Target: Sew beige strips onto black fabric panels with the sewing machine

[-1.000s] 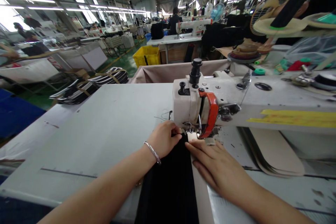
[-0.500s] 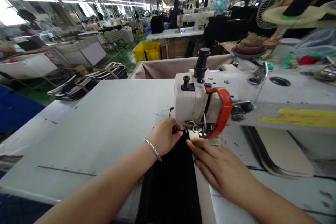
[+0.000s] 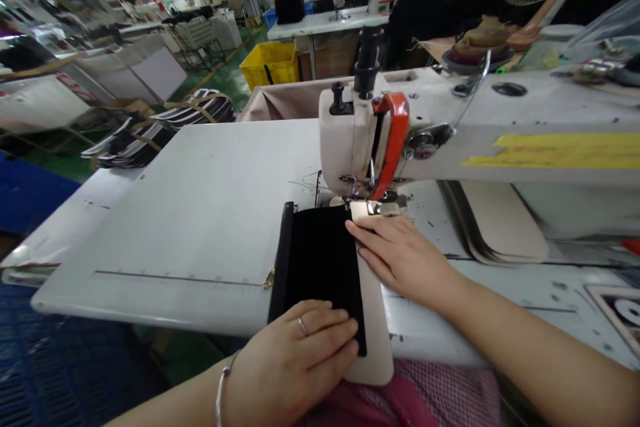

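A black fabric piece (image 3: pixel 323 253) lies on a beige panel (image 3: pixel 375 347), its far end at the needle area of the white sewing machine (image 3: pixel 345 140). My left hand (image 3: pixel 300 350) rests flat across the near part of the fabric, with a ring and a bracelet on it. With fingers stretched out, my right hand (image 3: pixel 405 257) presses the fabric's right edge and the beige panel just in front of the presser foot. Along the fabric's left side runs a dark strip (image 3: pixel 281 253); a brass-coloured metal pull (image 3: pixel 269 278) sticks out beside it.
Beige rounded panels (image 3: pixel 505 220) are stacked under the machine arm. The white table (image 3: pixel 210 193) stretches left, with loose thread near the needle. Bundled panels (image 3: pixel 150 130) lie beyond its left edge. A blue crate (image 3: pixel 60 360) stands lower left, a yellow bin (image 3: pixel 270 65) farther back.
My left hand has moved back from the needle area to the fabric's near end. My right hand stays by the presser foot. The camera view has tilted downward.
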The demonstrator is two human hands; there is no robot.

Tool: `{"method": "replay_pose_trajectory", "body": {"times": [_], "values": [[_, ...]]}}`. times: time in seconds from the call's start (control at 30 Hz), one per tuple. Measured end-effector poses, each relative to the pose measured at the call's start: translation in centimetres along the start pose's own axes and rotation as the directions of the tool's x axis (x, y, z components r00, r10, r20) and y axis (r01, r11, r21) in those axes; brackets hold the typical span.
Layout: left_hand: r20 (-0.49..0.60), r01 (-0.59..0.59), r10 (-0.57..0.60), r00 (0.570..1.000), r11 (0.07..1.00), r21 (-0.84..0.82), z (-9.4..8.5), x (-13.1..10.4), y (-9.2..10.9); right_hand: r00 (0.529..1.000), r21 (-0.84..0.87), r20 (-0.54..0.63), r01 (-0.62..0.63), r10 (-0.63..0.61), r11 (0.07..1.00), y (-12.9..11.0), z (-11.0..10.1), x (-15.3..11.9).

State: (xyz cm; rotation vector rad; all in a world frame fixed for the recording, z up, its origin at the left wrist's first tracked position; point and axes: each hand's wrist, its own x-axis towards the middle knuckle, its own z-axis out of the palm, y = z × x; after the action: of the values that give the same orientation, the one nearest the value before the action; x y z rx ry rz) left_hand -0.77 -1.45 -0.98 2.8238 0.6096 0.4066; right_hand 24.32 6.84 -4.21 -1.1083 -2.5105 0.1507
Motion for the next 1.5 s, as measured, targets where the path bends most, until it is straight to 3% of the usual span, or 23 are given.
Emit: {"method": "replay_pose_trajectory", "body": {"times": [0.23,0.43,0.63,0.77,0.87,1.0,1.13,1.5], "values": [[-0.043,-0.034,0.035,0.998,0.999,0.027,-0.1,0.6,-0.3,1.0,0.005,0.003,0.005,-0.005,1.0,-0.1,-0.3,0.0],[-0.014,-0.095,0.096,0.995,0.992,0.086,-0.4,0.7,-0.2,1.0,0.017,0.019,-0.009,0.009,1.0,-0.1,-0.4,0.0],[-0.004,-0.066,0.066,0.998,0.997,0.042,-0.8,0.6,-0.1,1.0,0.002,0.007,0.0,0.0,1.0,-0.1,-0.2,0.0],[-0.058,0.063,-0.068,0.996,0.994,-0.092,-2.1,2.8,-3.0,1.0,0.015,-0.011,-0.014,0.014,1.0,-0.1,0.0,-0.2],[-0.101,0.18,-0.173,0.98,0.981,0.069,-2.4,5.4,-6.6,1.0,0.008,0.009,-0.015,0.015,1.0,-0.1,0.1,-0.2],[-0.085,0.213,-0.202,0.976,0.968,0.137,-1.2,7.5,-10.0,1.0,-0.006,0.023,-0.016,0.016,1.0,-0.1,0.0,-0.1],[-0.075,0.227,-0.221,0.972,0.969,0.094,-0.4,7.5,-10.3,1.0,-0.019,-0.005,0.004,-0.004,1.0,-0.1,0.0,0.0],[-0.06,0.263,-0.26,0.964,0.963,0.061,-0.8,7.5,-10.3,1.0,-0.035,0.007,-0.005,0.005,0.999,0.1,0.2,0.0]]}}
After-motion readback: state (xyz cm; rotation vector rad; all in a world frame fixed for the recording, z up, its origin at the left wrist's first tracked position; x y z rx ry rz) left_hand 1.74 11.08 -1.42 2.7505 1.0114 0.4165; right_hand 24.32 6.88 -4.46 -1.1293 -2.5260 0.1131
